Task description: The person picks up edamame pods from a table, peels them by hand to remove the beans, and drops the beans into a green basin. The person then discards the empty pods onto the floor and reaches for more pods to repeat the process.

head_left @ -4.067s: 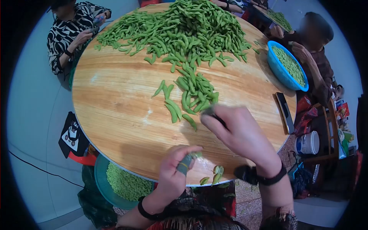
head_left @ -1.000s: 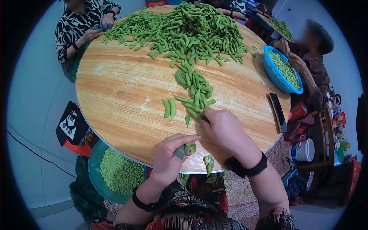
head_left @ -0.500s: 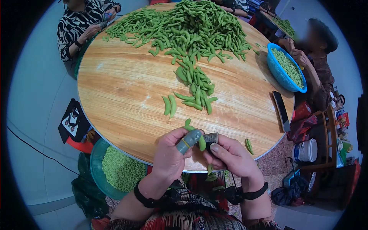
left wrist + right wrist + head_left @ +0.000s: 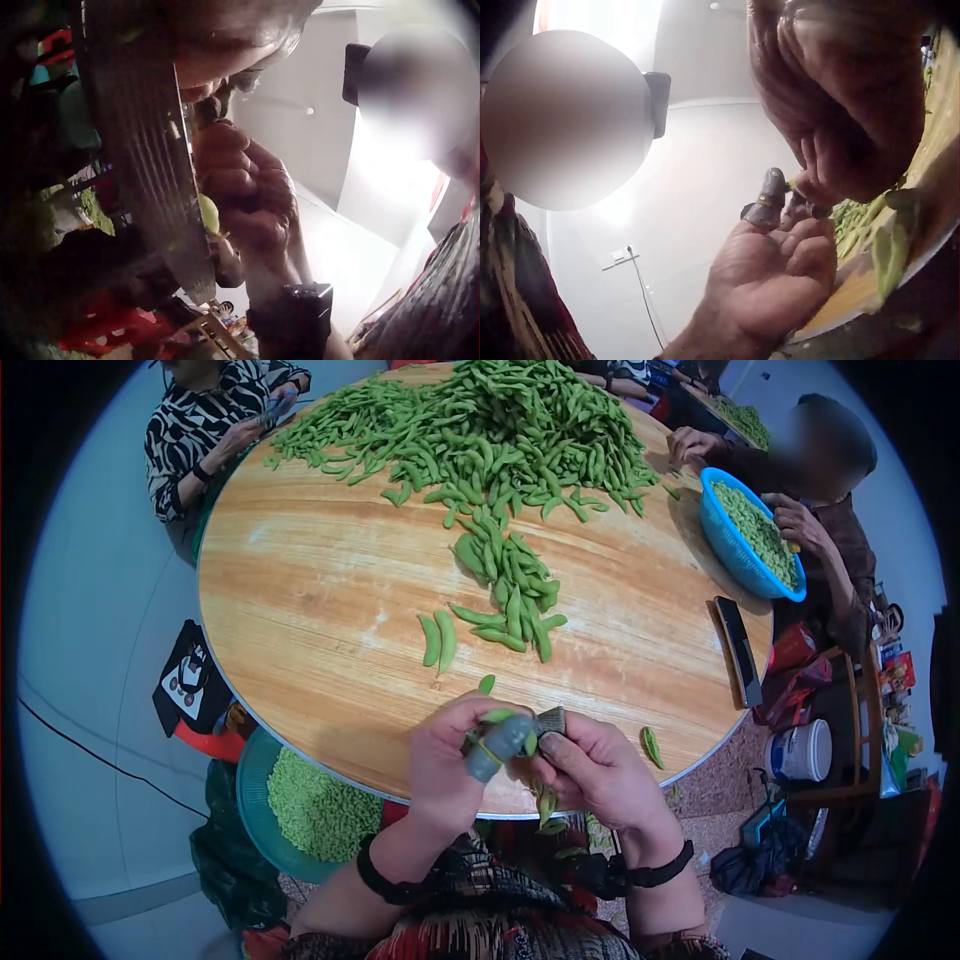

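Note:
In the head view, my left hand [image 4: 440, 765] grips green soybean pods [image 4: 487, 684] at the table's near edge. A grey wrap with a yellow band [image 4: 490, 752] covers its thumb. My right hand [image 4: 608, 770] meets it there, pinching at a pod between the two hands; a grey ribbed cover [image 4: 550, 720] sits on one finger. A pale green bean or pod end [image 4: 210, 214] shows beside the right hand in the left wrist view. Split pods [image 4: 891, 251] lie at the table edge below the hands, and loose pods [image 4: 446, 642] lie ahead of them.
A large pod heap [image 4: 510, 435] covers the far side of the round wooden table [image 4: 310, 610]. A phone [image 4: 736, 652] and a blue basin of beans [image 4: 712, 525] are at right. A teal basket [image 4: 250, 810] of shelled beans stands below left. People sit at both sides.
My right hand came back from the loose pods to my left hand; both now work together at the near edge. The person at right has reached a hand onto the table.

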A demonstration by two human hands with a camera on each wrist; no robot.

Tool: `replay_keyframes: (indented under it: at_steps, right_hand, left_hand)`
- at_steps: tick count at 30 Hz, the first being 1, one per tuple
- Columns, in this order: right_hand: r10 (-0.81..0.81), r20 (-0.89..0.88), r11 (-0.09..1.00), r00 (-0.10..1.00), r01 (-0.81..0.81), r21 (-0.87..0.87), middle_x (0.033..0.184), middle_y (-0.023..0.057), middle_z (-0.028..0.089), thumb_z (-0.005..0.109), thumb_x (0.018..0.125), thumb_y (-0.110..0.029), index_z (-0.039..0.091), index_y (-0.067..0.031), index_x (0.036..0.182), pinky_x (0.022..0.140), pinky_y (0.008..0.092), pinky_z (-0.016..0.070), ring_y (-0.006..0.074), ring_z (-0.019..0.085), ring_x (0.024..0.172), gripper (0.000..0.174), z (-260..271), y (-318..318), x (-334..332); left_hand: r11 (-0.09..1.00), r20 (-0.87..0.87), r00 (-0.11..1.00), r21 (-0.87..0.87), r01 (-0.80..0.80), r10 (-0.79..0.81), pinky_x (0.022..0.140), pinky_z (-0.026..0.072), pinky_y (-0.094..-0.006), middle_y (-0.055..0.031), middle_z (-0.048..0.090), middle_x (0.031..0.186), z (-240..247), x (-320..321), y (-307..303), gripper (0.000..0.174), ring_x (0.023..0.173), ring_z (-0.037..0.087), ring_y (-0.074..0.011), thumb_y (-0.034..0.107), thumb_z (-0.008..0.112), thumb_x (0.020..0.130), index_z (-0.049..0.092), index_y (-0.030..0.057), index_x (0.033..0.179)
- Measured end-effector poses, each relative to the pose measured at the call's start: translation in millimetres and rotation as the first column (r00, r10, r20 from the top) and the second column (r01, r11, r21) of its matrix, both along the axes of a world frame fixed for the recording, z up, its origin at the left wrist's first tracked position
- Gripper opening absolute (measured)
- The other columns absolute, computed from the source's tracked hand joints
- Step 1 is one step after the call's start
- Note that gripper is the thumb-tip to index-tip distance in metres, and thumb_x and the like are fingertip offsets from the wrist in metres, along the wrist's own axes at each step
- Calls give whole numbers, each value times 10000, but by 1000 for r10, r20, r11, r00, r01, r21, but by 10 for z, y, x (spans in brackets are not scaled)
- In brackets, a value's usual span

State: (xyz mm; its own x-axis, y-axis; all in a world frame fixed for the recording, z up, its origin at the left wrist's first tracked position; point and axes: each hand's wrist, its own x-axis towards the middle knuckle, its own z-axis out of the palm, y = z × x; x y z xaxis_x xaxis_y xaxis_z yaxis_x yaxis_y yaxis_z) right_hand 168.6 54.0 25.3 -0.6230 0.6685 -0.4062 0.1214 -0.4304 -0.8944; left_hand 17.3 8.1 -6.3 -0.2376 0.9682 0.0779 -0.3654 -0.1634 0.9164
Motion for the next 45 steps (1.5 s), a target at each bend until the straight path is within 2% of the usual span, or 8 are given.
replay_keyframes:
  at_steps: [7, 9, 13, 19, 21, 32, 37, 45]
  right_hand:
    - [-71, -121, 996, 990, 64, -58, 647, -40, 498, 455, 944, -149, 561, -54, 888, 455, 175, 318, 22, 404, 519, 153, -38, 58, -149]
    - [-165, 133, 806, 977, 56, 590, 623, -35, 500, 492, 927, -150, 574, -58, 845, 463, 183, 311, 27, 393, 518, 148, -111, 55, -193]
    - [-217, 70, 753, 974, 122, 646, 621, -24, 525, 526, 910, -141, 581, -28, 814, 483, 205, 346, 46, 422, 532, 159, -144, 126, -263]
    - [-51, -45, 999, 998, 52, 12, 709, 5, 609, 561, 894, -139, 582, 44, 865, 563, 255, 442, 98, 523, 600, 187, -111, 290, -123]
    - [-300, 34, 804, 953, 234, 546, 700, 40, 620, 594, 871, -136, 588, 35, 890, 562, 259, 449, 102, 536, 599, 172, 24, 290, -177]
    - [-203, 191, 535, 960, -55, 843, 681, 152, 590, 617, 825, -86, 579, 14, 908, 539, 288, 448, 221, 592, 582, 136, -36, 210, -204]
    - [-215, -23, 902, 976, 207, 378, 660, 11, 568, 599, 865, -130, 577, 3, 885, 504, 229, 403, 85, 517, 554, 136, -91, 242, -189]
    - [-229, -254, 965, 940, 185, -186, 606, -57, 448, 560, 885, -114, 548, -47, 871, 416, 167, 287, 12, 357, 468, 70, -7, 215, -122]
  left_hand:
    - [979, 475, 871, -84, 186, -125, 522, 335, -167, -23, 544, 805, -33, -69, 71, 118, 633, 469, -42, 23, 583, 830, 559, 10, 945]
    - [991, -371, 928, -101, -83, 40, 514, 320, -153, 5, 550, 815, -86, -10, 109, 126, 632, 451, -17, 55, 589, 843, 577, 20, 964]
    - [981, -244, 967, -158, -114, 73, 530, 344, -155, 28, 550, 817, -73, -22, 99, 210, 645, 447, -9, 39, 610, 822, 592, 26, 1031]
    - [974, 116, 993, -222, 39, -13, 644, 435, -189, -17, 599, 915, -90, -37, 63, 373, 751, 539, -64, -33, 595, 807, 559, 19, 1174]
    - [991, -523, 842, 67, -113, 131, 764, 458, -236, -60, 592, 1034, -129, 9, 55, 393, 881, 567, -121, -68, 519, 833, 532, 14, 1217]
    - [986, -33, 990, -97, 136, -139, 551, 309, -164, 37, 456, 861, 19, -72, 37, 471, 644, 391, -30, -78, 458, 826, 500, 56, 1276]
    - [994, -190, 978, -84, 68, -84, 530, 318, -180, 31, 458, 818, -28, -11, 23, 471, 626, 393, -39, -61, 460, 832, 491, 60, 1286]
    - [992, -736, 675, 116, 53, 50, 758, 477, -322, -156, 590, 975, 137, -29, -94, 540, 881, 595, -297, -71, 522, 753, 488, 67, 1274]
